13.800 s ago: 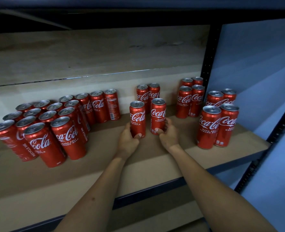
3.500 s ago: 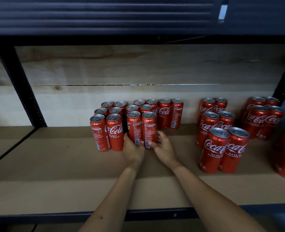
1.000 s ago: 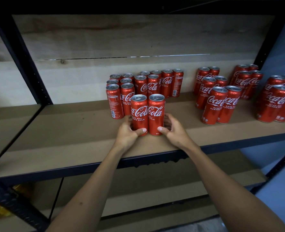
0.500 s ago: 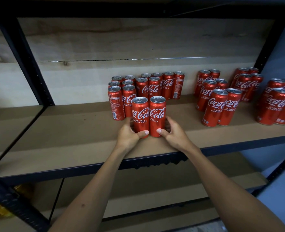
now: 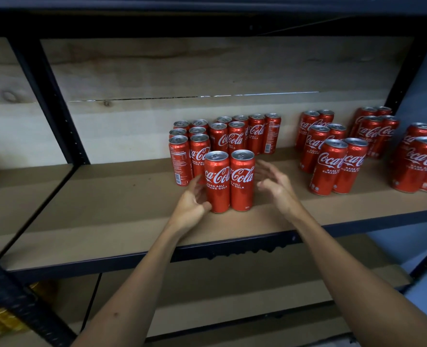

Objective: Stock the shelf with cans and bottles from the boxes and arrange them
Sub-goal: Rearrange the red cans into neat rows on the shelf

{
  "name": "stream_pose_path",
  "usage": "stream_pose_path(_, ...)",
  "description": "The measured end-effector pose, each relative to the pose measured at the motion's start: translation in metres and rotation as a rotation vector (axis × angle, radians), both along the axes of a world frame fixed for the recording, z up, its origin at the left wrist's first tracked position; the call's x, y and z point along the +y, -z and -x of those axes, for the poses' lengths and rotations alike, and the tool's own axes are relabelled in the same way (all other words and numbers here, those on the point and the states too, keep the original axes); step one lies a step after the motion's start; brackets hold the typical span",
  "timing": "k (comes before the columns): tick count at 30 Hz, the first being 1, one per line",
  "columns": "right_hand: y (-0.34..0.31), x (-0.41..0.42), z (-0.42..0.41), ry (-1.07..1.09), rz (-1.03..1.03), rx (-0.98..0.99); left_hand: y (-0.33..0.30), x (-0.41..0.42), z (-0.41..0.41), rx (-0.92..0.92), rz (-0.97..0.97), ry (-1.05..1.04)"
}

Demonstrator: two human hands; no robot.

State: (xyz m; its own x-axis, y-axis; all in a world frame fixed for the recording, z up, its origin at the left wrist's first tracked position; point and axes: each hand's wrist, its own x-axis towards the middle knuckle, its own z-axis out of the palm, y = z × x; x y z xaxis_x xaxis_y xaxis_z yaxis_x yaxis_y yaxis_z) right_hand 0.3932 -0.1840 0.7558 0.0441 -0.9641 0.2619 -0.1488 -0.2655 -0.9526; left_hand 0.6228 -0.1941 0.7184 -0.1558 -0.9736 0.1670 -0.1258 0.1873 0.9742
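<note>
Two red Coca-Cola cans [image 5: 228,181] stand upright side by side near the front of the brown shelf board [image 5: 122,211]. My left hand [image 5: 191,204] lies against the left can's lower side, fingers relaxed and thumb touching its base. A small gap separates my right hand [image 5: 273,185] from the right can; its fingers are spread and it holds nothing. Just behind the pair stands a block of several more cans [image 5: 222,136], upright in rows against the back wall.
Three more clusters of red cans stand to the right: a middle cluster [image 5: 331,151], a rear cluster [image 5: 375,131] and one at the frame edge [image 5: 420,159]. A black upright post [image 5: 49,103] divides the shelf on the left. A lower shelf [image 5: 232,291] lies beneath.
Both hands held the front pair of cans half a second ago. Now my right hand has let go and drawn away to the right, and my left hand has loosened.
</note>
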Motion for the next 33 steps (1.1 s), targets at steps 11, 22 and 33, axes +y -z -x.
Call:
stream_pose_path(11,-0.104,-0.087,-0.030,-0.077,0.092,0.342,-0.072,-0.069,-0.053,-0.352,0.319,-0.512)
stream_pose_path(22,-0.113,-0.166,-0.091,-0.411,0.141,1.083,-0.097,-0.101,-0.064,-0.416,0.178,-0.221)
stream_pose_path(33,-0.116,-0.166,-0.106,-0.581,0.124,0.993,-0.116,-0.094,-0.085,-0.685,0.096,-0.197)
